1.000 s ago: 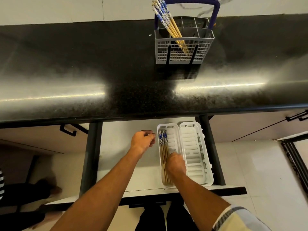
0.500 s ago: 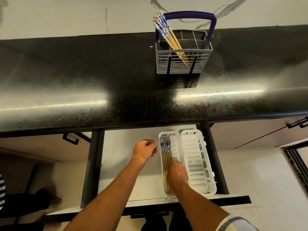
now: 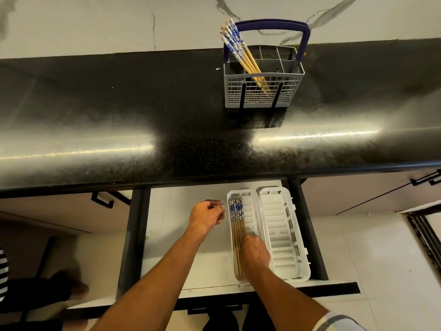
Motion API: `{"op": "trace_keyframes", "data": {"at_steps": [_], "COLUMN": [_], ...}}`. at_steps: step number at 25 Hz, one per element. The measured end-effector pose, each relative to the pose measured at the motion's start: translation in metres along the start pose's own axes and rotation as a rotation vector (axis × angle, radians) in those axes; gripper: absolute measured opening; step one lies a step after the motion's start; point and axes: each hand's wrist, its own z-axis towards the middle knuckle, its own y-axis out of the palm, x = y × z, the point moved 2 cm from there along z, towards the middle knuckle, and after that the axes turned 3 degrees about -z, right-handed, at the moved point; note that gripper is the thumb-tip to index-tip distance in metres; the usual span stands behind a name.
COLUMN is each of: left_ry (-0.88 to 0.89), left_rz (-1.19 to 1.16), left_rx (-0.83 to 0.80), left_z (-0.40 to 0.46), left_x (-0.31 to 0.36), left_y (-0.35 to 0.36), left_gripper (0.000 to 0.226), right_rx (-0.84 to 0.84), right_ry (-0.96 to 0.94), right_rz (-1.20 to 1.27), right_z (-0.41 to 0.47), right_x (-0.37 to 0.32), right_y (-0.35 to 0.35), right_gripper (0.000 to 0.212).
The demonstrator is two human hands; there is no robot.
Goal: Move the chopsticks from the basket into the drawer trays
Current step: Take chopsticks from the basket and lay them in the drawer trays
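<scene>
A grey wire basket (image 3: 262,96) with a blue handle stands on the black counter, and several blue-and-white-topped chopsticks (image 3: 235,44) lean out of its left side. Below, in the open drawer, two white slotted trays lie side by side. The left tray (image 3: 253,211) holds several chopsticks (image 3: 236,218) lying lengthwise. My right hand (image 3: 255,253) rests on their near ends inside that tray, fingers curled down onto them. My left hand (image 3: 206,216) hovers just left of the tray's far end, fingers curled with nothing visible in them. The right tray (image 3: 279,225) holds nothing.
The black counter (image 3: 119,111) overhangs the drawer's back. The drawer floor (image 3: 171,235) left of the trays is bare white. Dark drawer rails run along both sides. Another person's feet show at the lower left.
Both hands keep the same places at the left tray. Only my view has tilted a little, so the basket and drawer sit lower in the frame.
</scene>
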Motion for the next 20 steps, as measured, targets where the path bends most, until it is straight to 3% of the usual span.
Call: {"op": "trace_keyframes", "data": {"at_steps": [8, 13, 20], "left_ry": [-0.015, 0.011, 0.119], "left_rz": [0.007, -0.011, -0.042], "left_rx": [0.012, 0.009, -0.069], "left_z": [-0.001, -0.004, -0.014], "left_x": [-0.003, 0.002, 0.034], "left_y": [-0.003, -0.005, -0.006], "left_gripper": [0.015, 0.014, 0.015], "right_rx": [-0.038, 0.046, 0.121], "right_ry": [-0.02, -0.07, -0.101], "right_rz": [-0.089, -0.154, -0.023], "right_z": [0.002, -0.006, -0.018], "right_x": [0.0, -0.008, -0.026], "right_y": [-0.001, -0.008, -0.059], "right_gripper": [0.024, 0.023, 0.035]}}
